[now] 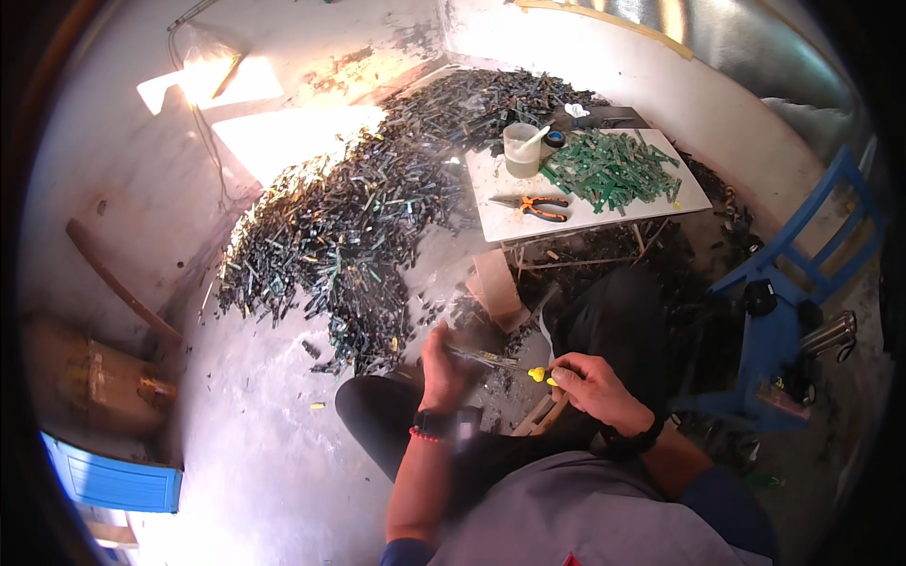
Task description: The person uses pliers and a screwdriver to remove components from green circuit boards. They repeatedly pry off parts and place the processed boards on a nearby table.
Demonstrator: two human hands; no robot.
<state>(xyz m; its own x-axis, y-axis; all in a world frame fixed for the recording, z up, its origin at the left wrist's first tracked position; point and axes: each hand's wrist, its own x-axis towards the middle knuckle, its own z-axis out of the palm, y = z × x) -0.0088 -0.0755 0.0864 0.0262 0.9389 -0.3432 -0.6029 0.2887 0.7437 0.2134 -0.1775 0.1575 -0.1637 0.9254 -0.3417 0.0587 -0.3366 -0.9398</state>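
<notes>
My left hand [440, 370] is closed around one end of a thin, pale strip [483, 356] in front of my lap. The strip points right, toward a small yellow object [538, 374], whose kind I cannot make out. My right hand [596, 387] pinches this yellow object between thumb and fingers. Just beyond my hands, a low white table [486, 203] carries a heap of green circuit-board strips [618, 170]. Pliers with orange-and-black handles [538, 206] lie on its near left part, beside a cloudy plastic cup [521, 151] with a pale stick in it.
A large pile of dark strips [359, 208] covers the floor ahead and to the left. A blue chair [755, 330] stands at the right. At the far left are a cardboard box [104, 387] and a blue bin [113, 472]. Brown cardboard [498, 291] lies near the table.
</notes>
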